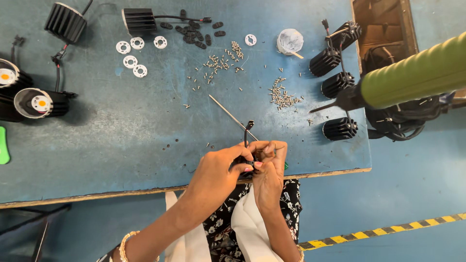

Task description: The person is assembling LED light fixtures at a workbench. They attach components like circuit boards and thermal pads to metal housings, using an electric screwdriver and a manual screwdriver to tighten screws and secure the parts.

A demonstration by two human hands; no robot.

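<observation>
Both hands, left hand (216,167) and right hand (268,165), are pressed together at the near edge of the blue worn counter (121,136), pinching a small black wired connector part (248,140); it looks light, stiff and fiddly, best gripped by its body, not its thin lead; five white plastic rings (130,61) lie at upper left; four black finned lamp housings (340,128) stand at right; loose small silver screws (281,97) are too many to count.

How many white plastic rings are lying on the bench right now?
6. Five sit in a cluster at upper left. One lies alone beside the white cup. More may be hidden under the hands.
</observation>
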